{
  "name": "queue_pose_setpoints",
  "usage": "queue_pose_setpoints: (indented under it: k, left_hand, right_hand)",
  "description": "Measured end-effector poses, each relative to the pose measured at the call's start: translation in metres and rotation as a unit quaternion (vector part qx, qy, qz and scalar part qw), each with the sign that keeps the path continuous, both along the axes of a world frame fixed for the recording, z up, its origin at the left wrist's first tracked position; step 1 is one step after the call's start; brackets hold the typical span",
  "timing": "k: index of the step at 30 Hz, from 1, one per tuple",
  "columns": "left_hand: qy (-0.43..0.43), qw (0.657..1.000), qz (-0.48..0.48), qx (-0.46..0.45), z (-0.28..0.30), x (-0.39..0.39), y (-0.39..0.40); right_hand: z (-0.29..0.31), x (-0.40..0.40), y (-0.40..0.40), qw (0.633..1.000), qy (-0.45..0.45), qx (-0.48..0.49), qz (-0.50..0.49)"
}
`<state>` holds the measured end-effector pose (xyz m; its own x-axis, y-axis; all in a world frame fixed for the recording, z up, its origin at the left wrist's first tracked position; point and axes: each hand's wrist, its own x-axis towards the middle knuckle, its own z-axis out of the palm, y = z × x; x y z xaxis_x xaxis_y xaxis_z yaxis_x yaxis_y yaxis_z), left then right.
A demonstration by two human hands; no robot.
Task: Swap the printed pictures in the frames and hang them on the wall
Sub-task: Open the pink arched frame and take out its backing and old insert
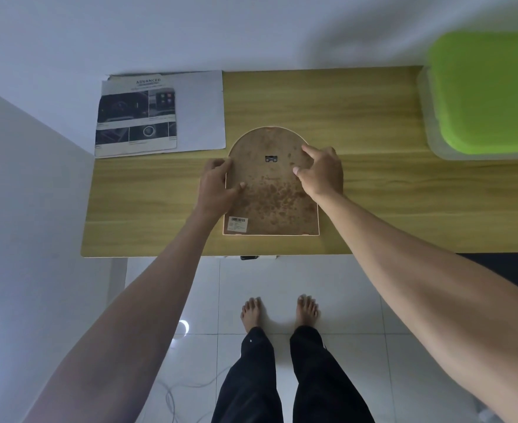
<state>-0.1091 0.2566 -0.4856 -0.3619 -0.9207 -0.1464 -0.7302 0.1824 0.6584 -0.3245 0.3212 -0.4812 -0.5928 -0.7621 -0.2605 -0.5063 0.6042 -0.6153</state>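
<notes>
I see the arched frame (pixel 271 190) lying face down on the wooden table, its stained brown backing up, a small metal hanger near the top and a barcode label at its lower left corner. The printed picture (pixel 137 116) lies flat beside it, up-left, headed "ADVANCED".

Dim, bluish indoor light falls evenly over the scene, with soft shadows spreading on the wall (pixel 343 35) above the table (pixel 373 193). Wide-angle distortion bends the edges, stretching both forearms. The green-lidded box (pixel 489 93) at upper right blurs softly. A small bright glare spot shines on the floor tiles (pixel 184 326).
</notes>
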Motion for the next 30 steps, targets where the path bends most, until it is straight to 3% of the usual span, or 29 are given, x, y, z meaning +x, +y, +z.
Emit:
queue_pose_setpoints:
  k: [6,15,20,30]
  left_hand:
    - [-0.062,0.995,-0.049,-0.068,-0.005,0.011,0.006]
    - [-0.124,0.97,-0.2,-0.069,-0.014,0.023,0.02]
    - [-0.149,0.961,-0.218,-0.085,-0.016,0.022,0.02]
    - [-0.179,0.96,-0.204,-0.066,-0.012,0.018,0.019]
  right_hand:
    - [0.013,0.004,-0.019,0.995,0.069,0.02,0.07]
    - [0.02,0.015,-0.065,0.969,0.129,0.09,0.192]
    - [0.018,0.015,-0.072,0.959,0.155,0.12,0.202]
    - [0.034,0.012,-0.104,0.952,0.12,0.176,0.222]
